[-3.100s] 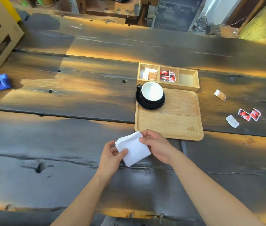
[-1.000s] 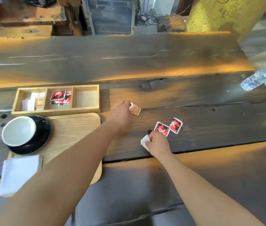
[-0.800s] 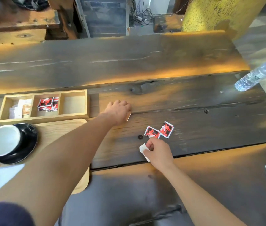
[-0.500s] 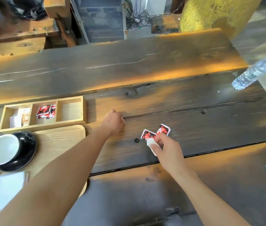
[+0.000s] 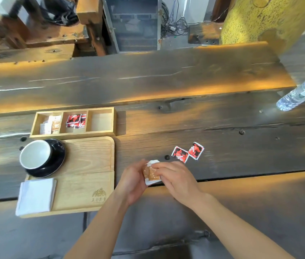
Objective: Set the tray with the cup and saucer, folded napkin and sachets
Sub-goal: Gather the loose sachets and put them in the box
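A light wooden tray point(image 5: 89, 159) lies on the dark table. At its far left stands a white-lined cup point(image 5: 35, 157) on a black saucer point(image 5: 58, 159). A folded white napkin point(image 5: 35, 196) rests on the tray's near left corner. Just right of the tray, my left hand point(image 5: 132, 182) and my right hand point(image 5: 177, 179) meet and together hold a brown sachet point(image 5: 150, 173) stacked on a white sachet point(image 5: 152, 163). Two red sachets point(image 5: 187, 152) lie on the table beyond my right hand.
A wooden three-compartment box point(image 5: 73, 121) behind the tray holds white and brown sachets at left, red ones in the middle; its right compartment is bare. A plastic water bottle point(image 5: 301, 94) lies at the table's right edge. A yellow pillar point(image 5: 260, 21) rises beyond.
The napkin went from my hands onto the tray. My left hand picked up the brown sachet, my right the white one, and both hands came together near the tray's right edge.
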